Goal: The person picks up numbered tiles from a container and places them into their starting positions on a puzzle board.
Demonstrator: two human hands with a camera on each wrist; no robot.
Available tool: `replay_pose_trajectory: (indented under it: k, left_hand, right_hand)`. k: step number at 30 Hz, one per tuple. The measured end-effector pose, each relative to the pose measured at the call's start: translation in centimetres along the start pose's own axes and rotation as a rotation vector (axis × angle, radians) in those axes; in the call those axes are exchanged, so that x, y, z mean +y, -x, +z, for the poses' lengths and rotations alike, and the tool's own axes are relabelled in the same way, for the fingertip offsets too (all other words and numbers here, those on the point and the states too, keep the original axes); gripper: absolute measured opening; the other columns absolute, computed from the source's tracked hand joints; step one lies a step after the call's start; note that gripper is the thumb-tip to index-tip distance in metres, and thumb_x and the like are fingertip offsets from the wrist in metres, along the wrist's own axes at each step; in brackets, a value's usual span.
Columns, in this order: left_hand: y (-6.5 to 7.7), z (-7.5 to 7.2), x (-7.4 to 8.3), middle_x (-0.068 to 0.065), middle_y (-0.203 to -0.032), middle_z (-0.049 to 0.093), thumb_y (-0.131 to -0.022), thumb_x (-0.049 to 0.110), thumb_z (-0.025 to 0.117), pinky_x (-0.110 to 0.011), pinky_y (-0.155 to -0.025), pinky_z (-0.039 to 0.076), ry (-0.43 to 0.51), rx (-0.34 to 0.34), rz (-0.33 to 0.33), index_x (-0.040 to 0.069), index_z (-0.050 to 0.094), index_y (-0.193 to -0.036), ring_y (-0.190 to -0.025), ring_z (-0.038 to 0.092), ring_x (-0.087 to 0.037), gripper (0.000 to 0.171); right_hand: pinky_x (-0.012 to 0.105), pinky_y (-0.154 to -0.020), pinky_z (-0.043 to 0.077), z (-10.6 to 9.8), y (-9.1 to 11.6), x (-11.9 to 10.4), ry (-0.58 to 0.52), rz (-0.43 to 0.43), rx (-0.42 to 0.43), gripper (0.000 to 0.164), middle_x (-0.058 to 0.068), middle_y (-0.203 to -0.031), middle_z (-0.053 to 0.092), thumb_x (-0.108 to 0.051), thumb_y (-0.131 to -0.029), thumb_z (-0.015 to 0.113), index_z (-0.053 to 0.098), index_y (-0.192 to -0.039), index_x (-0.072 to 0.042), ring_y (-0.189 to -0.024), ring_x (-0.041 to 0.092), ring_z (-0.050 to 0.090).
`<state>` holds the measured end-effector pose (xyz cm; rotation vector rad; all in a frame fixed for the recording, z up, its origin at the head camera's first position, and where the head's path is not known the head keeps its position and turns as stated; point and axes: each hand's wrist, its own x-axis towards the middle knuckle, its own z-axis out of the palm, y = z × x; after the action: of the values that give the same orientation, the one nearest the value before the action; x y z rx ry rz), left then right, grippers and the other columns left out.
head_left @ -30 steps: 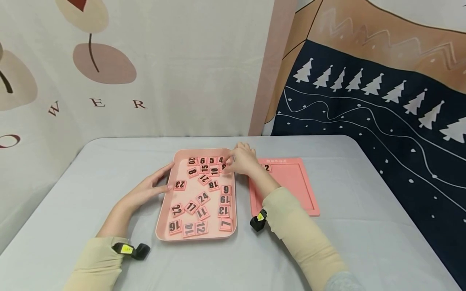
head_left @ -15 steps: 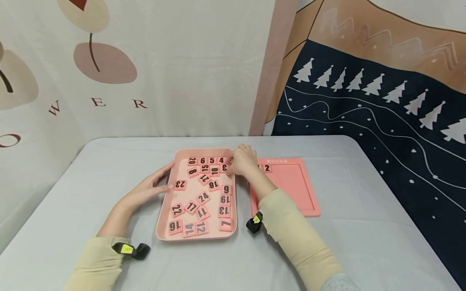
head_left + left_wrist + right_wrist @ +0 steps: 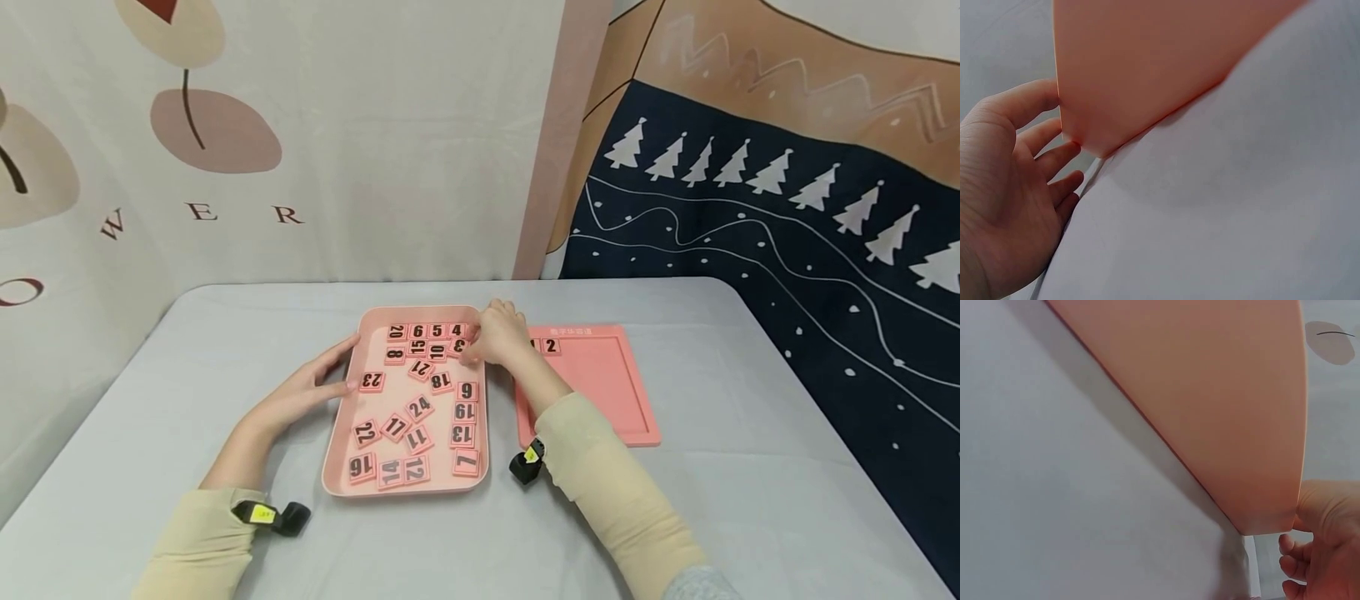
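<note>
Lying in the tray (image 3: 392,398), far right, the 3 tile (image 3: 457,347) is being reached by the right grip (image 3: 497,333); whether pinched cannot be told. The tray is being touched by the relaxed left grip (image 3: 303,387). Light, stiff handling is being expected, best by opposite edges.

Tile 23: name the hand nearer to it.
Left. The left hand is at the left edge of the tray, beside tile 23; the right hand is across the tray, by tile 3.

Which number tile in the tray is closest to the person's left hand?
The 23 tile, its digits upside down in the head view, near the left side of the tray. It sits close to the left hand; every other tile lies farther off.
</note>
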<state>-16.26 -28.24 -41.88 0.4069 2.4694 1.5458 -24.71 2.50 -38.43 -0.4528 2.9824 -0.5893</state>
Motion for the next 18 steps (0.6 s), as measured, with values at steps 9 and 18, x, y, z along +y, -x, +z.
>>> replay_pose_trajectory:
  k: [9,18]
  left_hand:
    - [0.0,0.0,0.0,-0.016,-0.157,0.015,-0.091,0.019,0.064,-0.059,-0.112,0.006,-0.009,0.004,-0.001,0.011,0.022,-0.154,-0.143,0.009,-0.037,0.075]
    - [-0.1,0.0,-0.1,-0.015,-0.157,0.016,-0.091,0.018,0.064,-0.06,-0.111,0.006,-0.011,0.009,0.001,0.012,0.022,-0.154,-0.143,0.009,-0.037,0.075]
  right_hand:
    - [0.035,-0.084,0.036,0.2,0.6,0.0,-0.062,-0.006,0.104,0.029,0.0,-0.096,0.047,-0.039,-0.066,0.087,0.068,-0.073,-0.018,-0.093,0.02,0.04]
    - [0.039,-0.089,0.037,-1.0,1.7,0.3,-0.103,-0.007,0.236,0.035,0.005,-0.106,0.05,-0.041,-0.068,0.085,0.073,-0.086,-0.014,-0.102,0.023,0.042]
